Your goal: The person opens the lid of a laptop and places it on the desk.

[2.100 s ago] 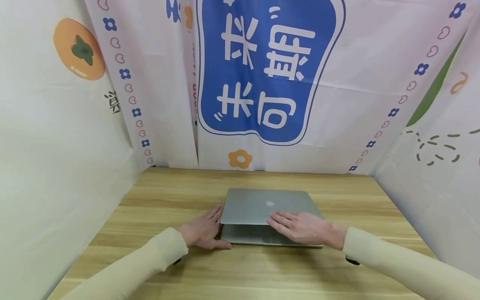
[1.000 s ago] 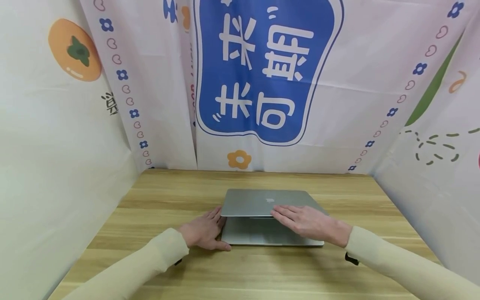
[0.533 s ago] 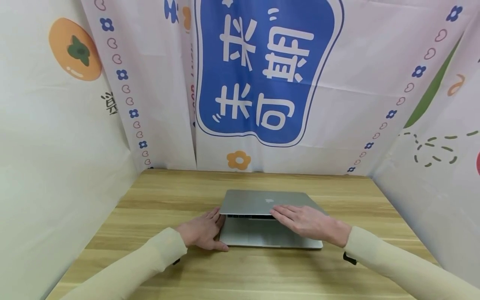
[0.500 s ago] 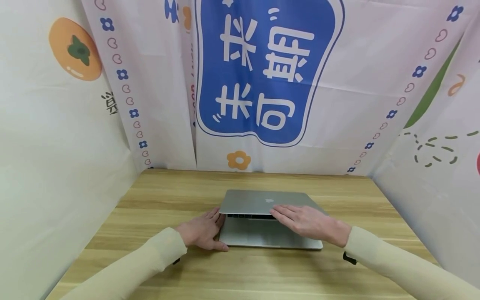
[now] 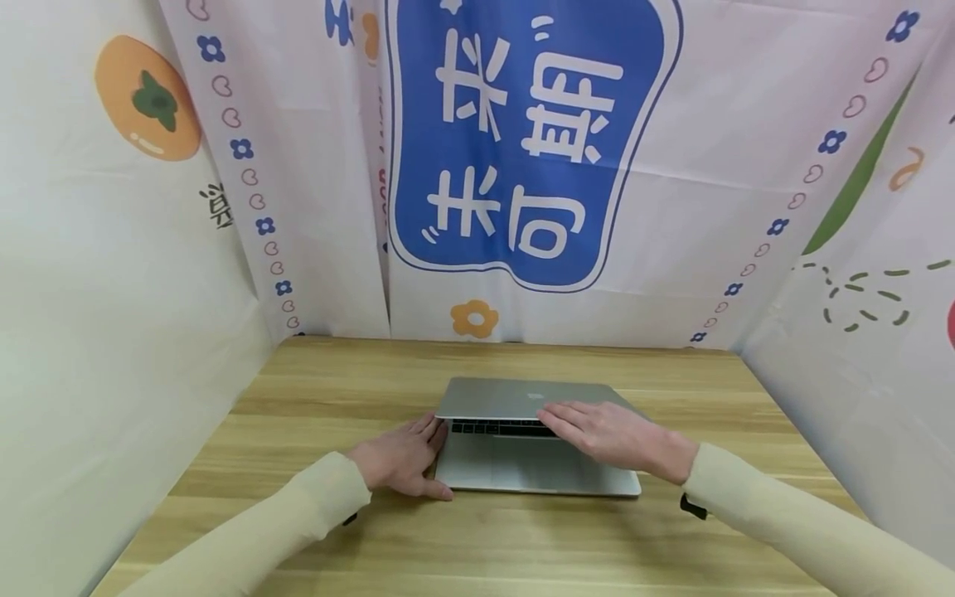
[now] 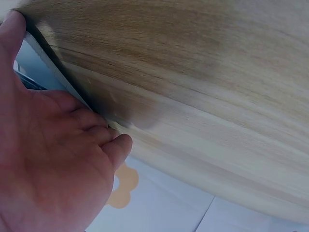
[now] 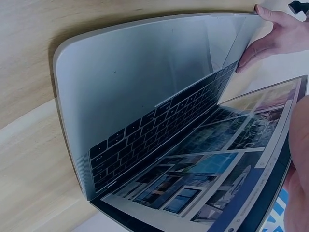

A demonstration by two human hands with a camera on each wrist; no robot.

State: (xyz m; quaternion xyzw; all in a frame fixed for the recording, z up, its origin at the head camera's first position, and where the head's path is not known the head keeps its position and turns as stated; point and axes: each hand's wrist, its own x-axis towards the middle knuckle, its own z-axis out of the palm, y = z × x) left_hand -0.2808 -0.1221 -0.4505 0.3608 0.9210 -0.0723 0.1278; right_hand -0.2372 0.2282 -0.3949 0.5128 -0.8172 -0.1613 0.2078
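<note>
A silver laptop [image 5: 522, 468] lies on the wooden table with its lid [image 5: 492, 398] partly raised. In the right wrist view its black keyboard [image 7: 159, 123] and lit screen [image 7: 193, 179] face each other. My right hand [image 5: 615, 435] holds the lid at its front edge, fingers flat on the outer face; the head view hides the thumb. My left hand [image 5: 403, 456] rests against the base's left side, fingers extended along it and thumb at the front corner. The left wrist view shows that palm [image 6: 58, 154] beside the laptop's edge.
The wooden table [image 5: 336, 539] stretches around the laptop. Printed white cloth walls stand on the left, right and back, with a blue panel [image 5: 522, 166] on the back one.
The lid's front edge has risen from a narrow gap to a wider one, and keys now show beneath. My right hand has moved up slightly with it; my left hand stays put.
</note>
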